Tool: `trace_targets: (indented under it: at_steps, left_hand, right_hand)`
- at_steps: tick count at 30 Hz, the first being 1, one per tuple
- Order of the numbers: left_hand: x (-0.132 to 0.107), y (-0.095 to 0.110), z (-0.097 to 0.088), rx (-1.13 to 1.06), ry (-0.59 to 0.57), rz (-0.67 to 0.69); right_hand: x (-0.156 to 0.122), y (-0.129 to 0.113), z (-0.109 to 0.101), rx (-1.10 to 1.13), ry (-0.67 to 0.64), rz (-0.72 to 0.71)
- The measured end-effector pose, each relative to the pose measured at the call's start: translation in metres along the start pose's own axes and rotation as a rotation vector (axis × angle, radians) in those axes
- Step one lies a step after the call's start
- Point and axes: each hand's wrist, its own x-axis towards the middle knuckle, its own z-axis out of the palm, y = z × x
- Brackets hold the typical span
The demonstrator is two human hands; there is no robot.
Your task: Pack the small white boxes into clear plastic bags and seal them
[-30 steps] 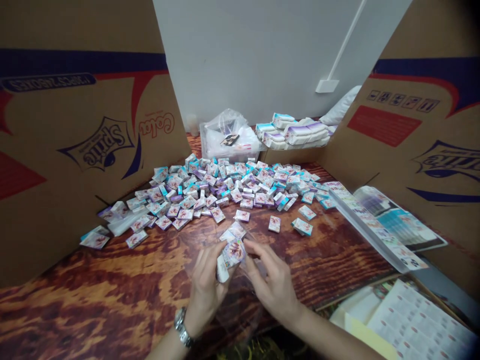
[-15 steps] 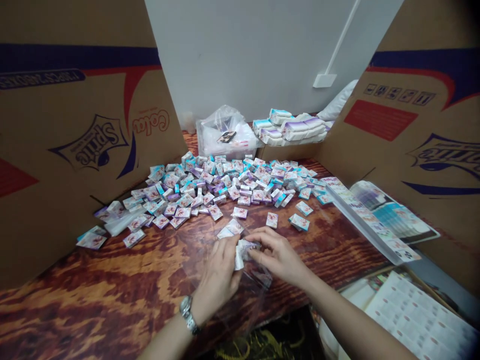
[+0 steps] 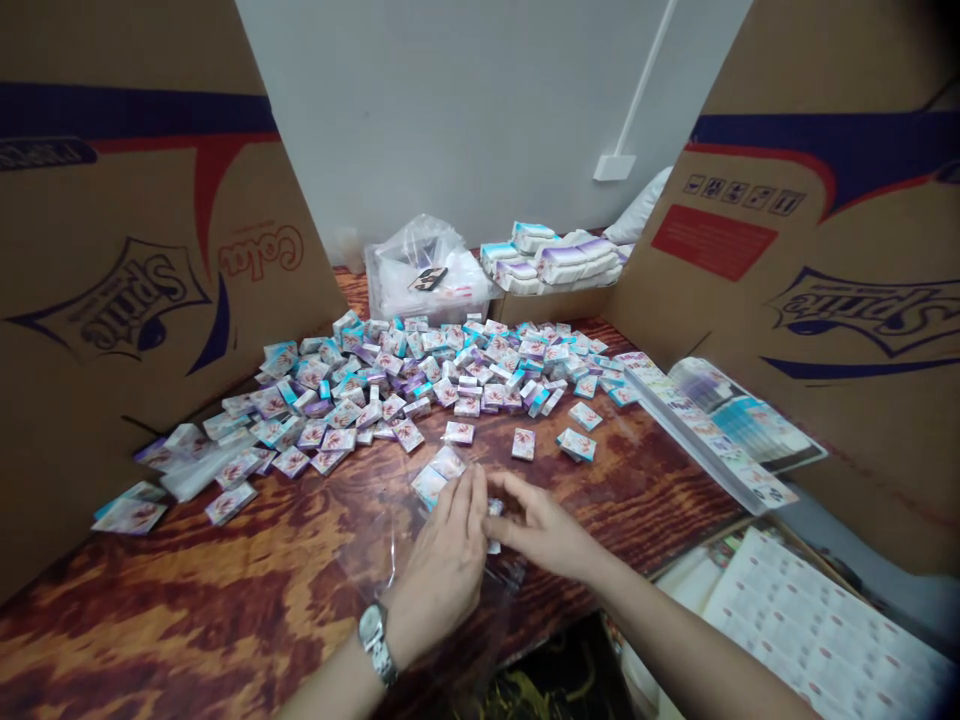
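Left hand [image 3: 442, 570] is open, palm down, fingers straight and together, resting on a clear plastic bag [image 3: 409, 560] spread on the wood table [image 3: 187, 610]. Wristwatch [image 3: 373, 632] on that wrist, metal band. Right hand [image 3: 541, 530] is half curled, fingers reaching left toward a small white packet [image 3: 494, 510] between the hands, mostly hidden by them. Can't tell if it's actually pinched. Two loose flat packets [image 3: 439, 475] lie just past the left fingertips, one partly over the other. Big heap of small white, teal and purple packets [image 3: 390, 390] spreads across the table beyond the hands, with a few strays nearer the right hand. Behind the heap: clear plastic tub [image 3: 397, 285] holding plastic bags, and stacks of wrapped packs [image 3: 551, 262] on a cardboard box. Cardboard Sprite panels [image 3: 135, 260] stand along the left side, another [image 3: 795, 260] on the right. Clear sleeve of printed cards [image 3: 712, 435] sits right of the heap, printed sheets [image 3: 817, 630] lower right, off the table edge.
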Motion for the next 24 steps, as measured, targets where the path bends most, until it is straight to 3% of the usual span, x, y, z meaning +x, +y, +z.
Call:
trace_targets:
  at_steps: [3,6,8,9,12,14,18,24]
  left_hand:
    - [0.004,-0.002,-0.007,-0.097,0.031,-0.026]
    - [0.003,-0.008,-0.019,-0.164,0.138,-0.117]
    - [-0.003,-0.013,-0.024,-0.194,0.2,-0.172]
    - [-0.007,-0.015,-0.025,-0.211,0.213,-0.195]
    - [-0.02,-0.018,-0.024,-0.255,0.222,-0.256]
    - [-0.031,-0.019,-0.021,-0.257,0.231,-0.296]
    - [-0.052,-0.022,-0.016,-0.239,0.258,-0.356]
    - [-0.073,-0.025,-0.011,-0.232,0.289,-0.373]
  right_hand:
    - [0.004,0.009,-0.024,-0.04,0.046,0.011]
    - [0.019,0.023,-0.077,-0.254,0.187,0.07]
    - [0.035,0.031,-0.116,-0.431,0.193,0.111]
    - [0.045,0.035,-0.134,-0.5,0.149,0.13]
    - [0.074,0.045,-0.167,-0.645,-0.17,0.193]
    - [0.092,0.051,-0.174,-0.687,-0.338,0.222]
    - [0.109,0.063,-0.174,-0.718,-0.463,0.224]
    - [0.085,0.067,-0.169,-0.761,-0.512,0.227]
